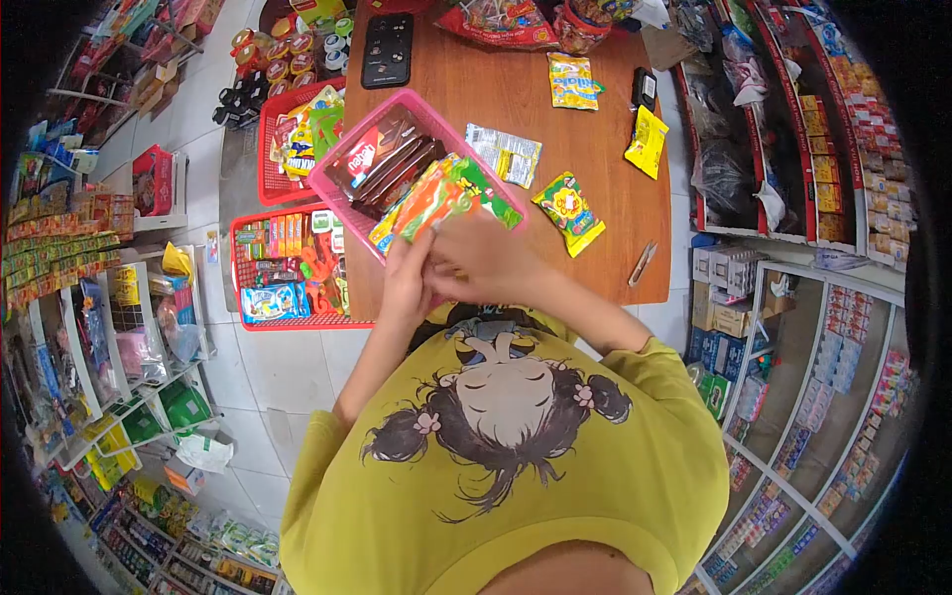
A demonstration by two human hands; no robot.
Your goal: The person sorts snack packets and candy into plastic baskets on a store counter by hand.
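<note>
Close together over the front rim of the pink basket (319, 184) are both my hands. My left hand (409, 273) has its fingers closed on an orange and green snack packet (432, 198). Just right of it, my right hand (481, 260) is blurred, bent over the packet's lower edge; its fingertips are hidden. Dark brown packets (392, 174) and a red-labelled one lie inside the basket, with green wrappers on its right side. To the right, on the wooden table (615, 223), are a green and yellow packet (570, 213) and a silver and yellow packet (506, 154).
Red baskets (349, 323) of sweets stand left of the table. On it lie a black phone-like case (387, 50), yellow packets (647, 142), small scissors (643, 264) and a red candy bag (496, 25). Stocked shelves (813, 258) line both sides.
</note>
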